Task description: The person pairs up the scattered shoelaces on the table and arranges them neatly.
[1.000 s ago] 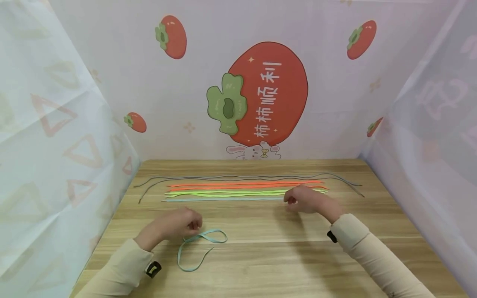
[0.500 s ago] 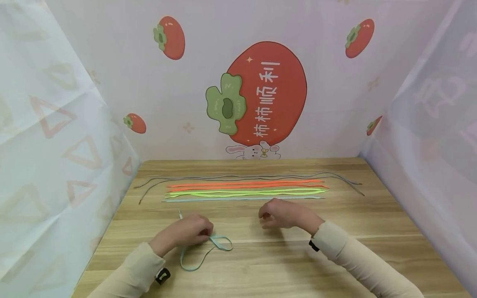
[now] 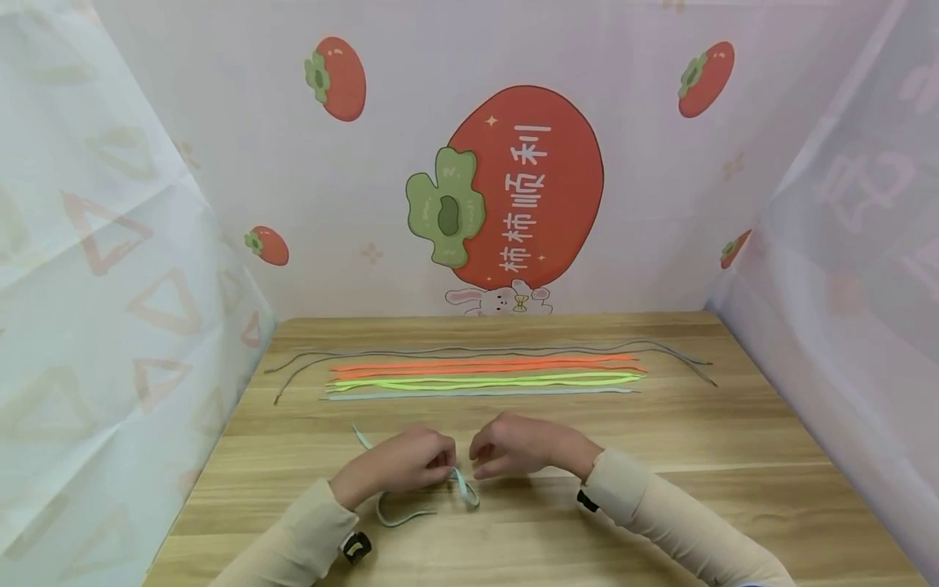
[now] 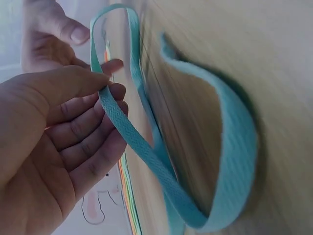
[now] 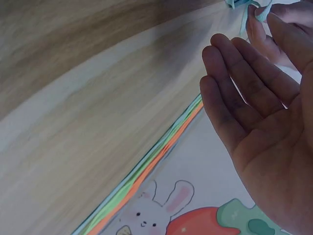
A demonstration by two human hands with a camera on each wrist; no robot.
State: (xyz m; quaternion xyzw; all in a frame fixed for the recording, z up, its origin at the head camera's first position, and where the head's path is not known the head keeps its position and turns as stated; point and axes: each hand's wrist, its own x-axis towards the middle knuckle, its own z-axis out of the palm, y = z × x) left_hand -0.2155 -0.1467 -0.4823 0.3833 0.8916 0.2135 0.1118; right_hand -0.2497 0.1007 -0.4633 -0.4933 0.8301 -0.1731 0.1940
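My left hand [image 3: 407,461] pinches a flat turquoise shoelace [image 4: 139,142] between thumb and index finger. Part of the lace loops up from the pinch, and the rest curls on the table, as the left wrist view shows. In the head view a small loop hangs by the fingertips and one tail pokes out behind the hand. Close by on the right, my right hand [image 3: 531,447] hovers with its fingers relaxed and gently bent, palm bare in the right wrist view. It holds nothing, its fingertips just short of the lace.
Farther back on the wooden table [image 3: 660,522] lie stretched-out laces: a light blue lace [image 3: 484,394], yellow-green laces [image 3: 411,381], orange laces [image 3: 484,364] and grey laces [image 3: 587,349]. A printed cloth backdrop [image 3: 638,269] stands behind, with cloth walls on both sides.
My left hand has moved right, taking hold of the turquoise lace and drawing its loop along. The right hand has come left and nearer, away from the light blue lace toward the left hand.
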